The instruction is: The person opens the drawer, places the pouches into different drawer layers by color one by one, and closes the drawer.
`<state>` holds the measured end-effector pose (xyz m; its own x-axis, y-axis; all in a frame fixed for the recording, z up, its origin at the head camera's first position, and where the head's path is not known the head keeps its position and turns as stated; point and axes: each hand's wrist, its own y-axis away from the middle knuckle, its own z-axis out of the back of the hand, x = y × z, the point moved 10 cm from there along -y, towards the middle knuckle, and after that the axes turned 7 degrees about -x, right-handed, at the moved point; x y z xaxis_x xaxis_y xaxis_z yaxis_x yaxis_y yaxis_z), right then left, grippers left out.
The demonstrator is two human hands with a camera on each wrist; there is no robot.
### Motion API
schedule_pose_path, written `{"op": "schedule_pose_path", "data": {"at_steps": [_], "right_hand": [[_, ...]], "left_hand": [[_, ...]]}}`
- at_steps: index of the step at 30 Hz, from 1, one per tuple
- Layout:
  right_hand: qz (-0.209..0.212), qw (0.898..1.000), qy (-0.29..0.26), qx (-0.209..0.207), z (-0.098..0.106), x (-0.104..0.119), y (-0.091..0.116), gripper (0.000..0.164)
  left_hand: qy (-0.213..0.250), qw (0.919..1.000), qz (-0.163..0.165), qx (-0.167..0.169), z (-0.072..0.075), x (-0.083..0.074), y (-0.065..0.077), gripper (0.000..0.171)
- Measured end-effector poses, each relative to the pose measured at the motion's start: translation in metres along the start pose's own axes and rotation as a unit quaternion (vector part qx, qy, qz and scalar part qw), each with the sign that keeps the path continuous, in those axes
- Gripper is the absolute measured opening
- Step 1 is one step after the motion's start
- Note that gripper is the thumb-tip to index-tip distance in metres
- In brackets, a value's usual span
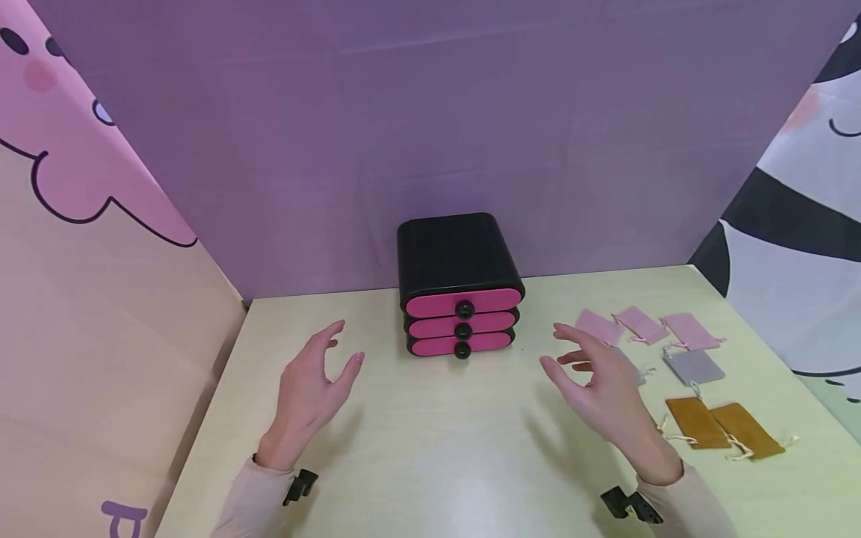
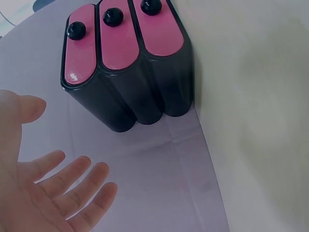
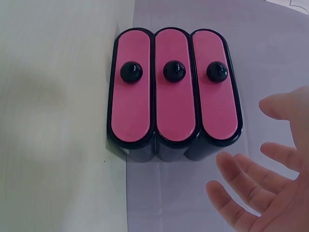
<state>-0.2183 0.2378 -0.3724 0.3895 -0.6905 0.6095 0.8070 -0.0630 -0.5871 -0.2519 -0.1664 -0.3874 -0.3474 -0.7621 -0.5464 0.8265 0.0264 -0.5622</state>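
A small black chest of drawers (image 1: 460, 258) with three pink drawer fronts and round black knobs stands at the back middle of the table, every drawer closed. In front of it to the left, my left hand (image 1: 308, 385) hovers over the table with fingers and thumb spread, holding nothing. On the other side my right hand (image 1: 599, 381) is raised too, its fingers loosely bent and apart from the thumb, nothing in it. Neither hand touches the chest, whose pink drawer fronts (image 2: 120, 41) also show in the left wrist view and whose middle knob (image 3: 174, 71) shows in the right.
Right of my right hand lie small drawstring pouches: several pink ones (image 1: 690, 331), grey ones (image 1: 694, 367), one partly behind the hand, and two brown ones (image 1: 747, 430). A purple cloth wall (image 1: 430, 134) closes off the table's (image 1: 430, 448) back edge; printed panels flank both sides.
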Motion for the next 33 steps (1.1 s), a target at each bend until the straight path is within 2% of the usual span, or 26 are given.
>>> {"op": "schedule_pose_path", "data": {"at_steps": [6, 12, 19, 25, 33], "right_hand": [[-0.002, 1.000, -0.004, 0.007, -0.009, 0.003, 0.002, 0.048], [-0.010, 1.000, -0.006, 0.023, -0.022, 0.007, 0.001, 0.047], [-0.002, 1.000, -0.014, 0.023, -0.033, 0.014, -0.002, 0.042], [-0.001, 0.999, -0.027, 0.029, -0.043, 0.018, -0.002, 0.040], [-0.024, 0.998, -0.050, 0.041, -0.056, 0.020, -0.005, 0.040]], "left_hand": [[0.003, 0.9999, -0.010, 0.005, -0.008, -0.006, -0.008, 0.058], [0.018, 0.9997, -0.002, 0.017, -0.017, -0.008, -0.013, 0.057], [0.039, 0.9986, 0.007, 0.034, -0.027, -0.012, -0.019, 0.058], [0.048, 0.9982, 0.006, 0.036, -0.033, -0.018, -0.026, 0.055], [0.089, 0.9951, 0.014, 0.041, -0.046, -0.024, -0.036, 0.050]]}}
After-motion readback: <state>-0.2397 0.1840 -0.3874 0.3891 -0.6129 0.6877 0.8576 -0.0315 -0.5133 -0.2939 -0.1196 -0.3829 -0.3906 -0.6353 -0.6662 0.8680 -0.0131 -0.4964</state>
